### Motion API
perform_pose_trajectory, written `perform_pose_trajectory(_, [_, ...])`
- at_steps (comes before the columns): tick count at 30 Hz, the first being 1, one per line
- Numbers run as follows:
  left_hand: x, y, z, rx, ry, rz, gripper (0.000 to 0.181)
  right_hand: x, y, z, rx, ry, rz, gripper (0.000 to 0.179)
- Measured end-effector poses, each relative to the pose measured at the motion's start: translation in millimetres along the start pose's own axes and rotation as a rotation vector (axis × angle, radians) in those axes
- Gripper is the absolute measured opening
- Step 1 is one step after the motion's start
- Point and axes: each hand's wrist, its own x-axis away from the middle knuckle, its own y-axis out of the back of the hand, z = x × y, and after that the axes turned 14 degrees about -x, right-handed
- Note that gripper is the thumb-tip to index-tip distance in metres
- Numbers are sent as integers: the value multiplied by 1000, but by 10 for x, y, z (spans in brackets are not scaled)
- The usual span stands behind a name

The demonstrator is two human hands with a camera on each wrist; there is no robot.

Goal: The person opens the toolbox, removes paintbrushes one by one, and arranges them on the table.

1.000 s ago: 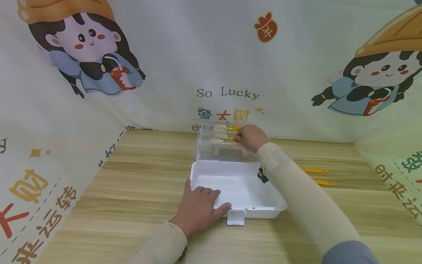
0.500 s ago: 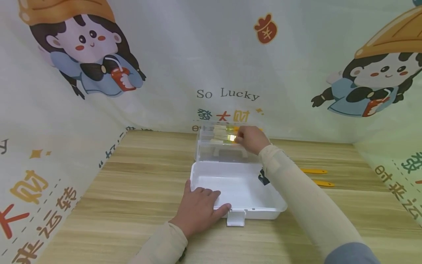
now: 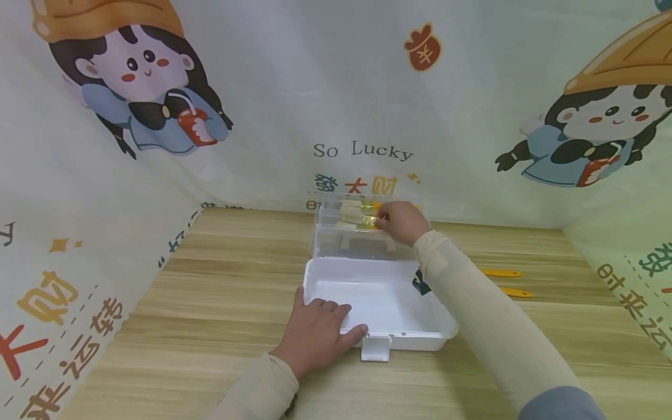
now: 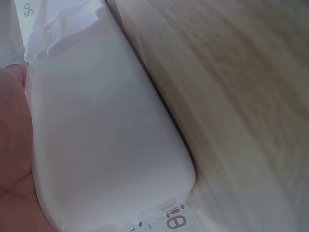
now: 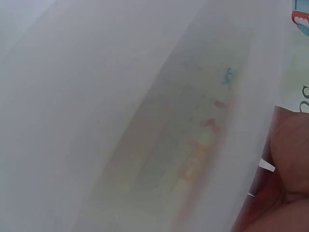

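Note:
A white plastic box (image 3: pixel 380 344) stands on the table with its clear compartmented lid (image 3: pixel 362 245) tilted back. Several flat paintbrushes (image 3: pixel 350 207) with pale bristles, shiny yellowish ferrules and orange handles lie across the lid's compartments. My right hand (image 3: pixel 404 221) pinches one paintbrush (image 3: pixel 370 221) at the handle, just behind its ferrule, and covers the rest of the handles. My left hand (image 3: pixel 317 338) rests over the box's front left corner, thumb along the front rim and fingers spread over the edge. In the left wrist view, its palm (image 4: pixel 14 145) lies against the white wall.
Two orange handles (image 3: pixel 517 293) lie on the wood-grain table (image 3: pixel 226 291) to the right, partly behind my right sleeve. A small black object (image 3: pixel 420 283) sits at the box's right side. Printed cloth (image 3: pixel 273 87) walls in the back and sides.
The pinched paintbrush has tilted slightly, its ferrule glinting and its bristles shifting toward the brush behind. My right hand has barely moved; my left hand stays on the box.

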Motion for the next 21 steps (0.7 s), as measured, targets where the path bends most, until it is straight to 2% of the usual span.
perform_pose_trajectory(7, [-2, 8, -5, -4, -3, 17, 65, 21, 8, -24, 4, 30, -10, 18])
perform_pose_trajectory(14, [0, 25, -17, -3, -8, 6, 63, 33, 22, -58, 10, 81, -29, 12])
perform_pose_trajectory(21, [3, 22, -12, 0, -7, -1, 64, 63, 72, -45, 2, 109, -60, 14])
